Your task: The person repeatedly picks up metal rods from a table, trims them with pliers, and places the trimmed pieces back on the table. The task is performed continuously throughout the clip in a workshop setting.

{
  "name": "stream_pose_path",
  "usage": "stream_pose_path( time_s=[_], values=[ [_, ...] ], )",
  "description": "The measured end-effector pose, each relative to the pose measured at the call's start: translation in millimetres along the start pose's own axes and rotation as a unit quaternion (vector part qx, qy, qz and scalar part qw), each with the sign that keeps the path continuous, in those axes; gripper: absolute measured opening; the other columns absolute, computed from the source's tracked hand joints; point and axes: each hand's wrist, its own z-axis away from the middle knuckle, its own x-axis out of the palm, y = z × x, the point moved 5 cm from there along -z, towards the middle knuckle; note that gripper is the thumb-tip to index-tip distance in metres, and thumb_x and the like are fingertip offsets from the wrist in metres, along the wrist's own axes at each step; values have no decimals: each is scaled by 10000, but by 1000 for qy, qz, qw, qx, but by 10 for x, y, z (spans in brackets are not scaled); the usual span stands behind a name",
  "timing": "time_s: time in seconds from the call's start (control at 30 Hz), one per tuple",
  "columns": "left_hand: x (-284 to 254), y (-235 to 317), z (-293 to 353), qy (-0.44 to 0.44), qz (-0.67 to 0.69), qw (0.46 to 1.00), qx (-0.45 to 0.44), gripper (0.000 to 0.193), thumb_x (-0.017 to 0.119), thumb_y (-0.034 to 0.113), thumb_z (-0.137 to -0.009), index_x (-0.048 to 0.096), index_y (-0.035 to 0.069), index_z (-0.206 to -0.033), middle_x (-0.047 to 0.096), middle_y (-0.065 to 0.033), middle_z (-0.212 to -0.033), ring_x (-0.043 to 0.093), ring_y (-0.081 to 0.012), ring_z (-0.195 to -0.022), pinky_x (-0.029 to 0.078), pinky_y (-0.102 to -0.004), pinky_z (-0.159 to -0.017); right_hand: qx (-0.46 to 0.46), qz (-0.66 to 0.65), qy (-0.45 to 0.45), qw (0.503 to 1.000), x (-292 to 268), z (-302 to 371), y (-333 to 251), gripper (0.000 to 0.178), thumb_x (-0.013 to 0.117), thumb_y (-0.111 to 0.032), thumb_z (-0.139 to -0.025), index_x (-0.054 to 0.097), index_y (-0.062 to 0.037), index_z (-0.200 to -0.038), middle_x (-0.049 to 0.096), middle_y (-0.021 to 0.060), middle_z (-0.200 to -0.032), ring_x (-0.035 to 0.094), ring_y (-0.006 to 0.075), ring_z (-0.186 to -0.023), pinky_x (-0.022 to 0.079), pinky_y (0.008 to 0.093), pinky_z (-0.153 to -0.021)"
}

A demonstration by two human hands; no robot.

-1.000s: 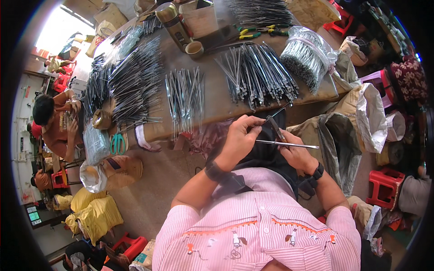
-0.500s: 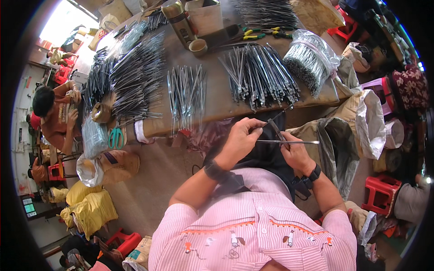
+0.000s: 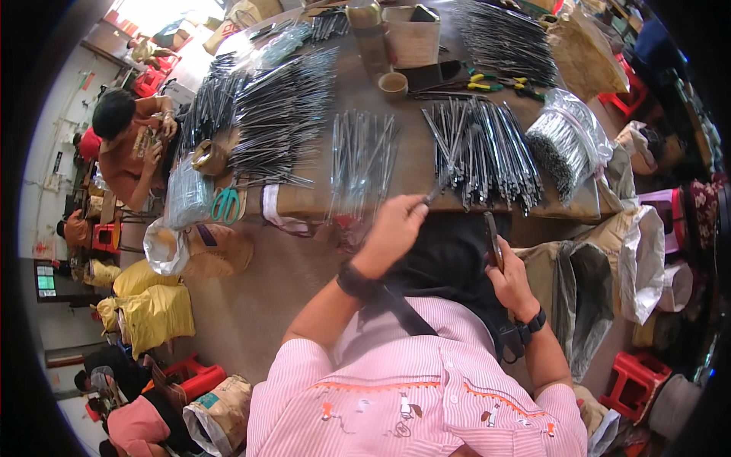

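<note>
My left hand is pinched at the table's near edge, with a thin metal strip running from its fingertips up toward a bundle. That bundle of dark metal strips with small blocky ends lies just beyond the hand. My right hand is closed around a narrow dark metal tool, held upright over my lap; its exact kind is unclear. A smaller, looser group of strips lies left of the bundle. To its right is a clear plastic bag packed with shiny strips.
More strips cover the table's left. Farther back are a tan cup, a flask, a white bin and yellow-green pliers. Teal scissors hang by the left edge. Open sacks stand at right. A co-worker sits left.
My left hand has moved away from my right, toward the bundle. The strip that crossed between both hands no longer lies across the tool. My whole view has shifted slightly left.
</note>
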Motion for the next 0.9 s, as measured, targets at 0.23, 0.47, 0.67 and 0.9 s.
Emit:
stream_pose_path(
  time_s=[0.23, 0.47, 0.67, 0.9],
  values=[
    [-701, -446, -338, 89, 106, 984, -116, 408, 539, 48, -899, 493, -98, -1277, 601, -54, -784, 546, -79, -635, 391, -214, -482, 43, -95, 10, 995, -48, 98, 186, 508, 447, 13, -785, 459, 2, -1293, 579, 68, -833, 555, 140, -655, 484, 265, -626],
    [-1051, -591, -319, 138, 23, 986, -89, 400, 525, 9, -882, 506, -116, -1261, 603, -70, -791, 551, -91, -609, 381, -219, -477, 92, -172, 21, 981, -49, 182, 250, 505, 449, 23, -774, 476, 4, -1277, 572, 57, -792, 549, 124, -612, 481, 250, -572],
    [-1075, -740, -240, 165, 19, 980, -114, 334, 529, 16, -873, 576, -53, -1197, 580, -55, -681, 521, -83, -564, 360, -229, -451, 137, -229, 33, 963, -25, 234, 272, 501, 440, 54, -779, 479, 12, -1276, 565, 48, -792, 537, 107, -604, 479, 236, -563],
    [-1046, -505, -119, 141, -200, 966, -78, 316, 619, 202, -830, 665, -71, -983, 664, -154, -759, 600, -238, -592, 464, -349, -571, 138, -246, 17, 959, -7, 236, 239, 501, 424, 50, -789, 471, 10, -1287, 568, 49, -811, 545, 102, -608, 479, 235, -559]
  ],
)
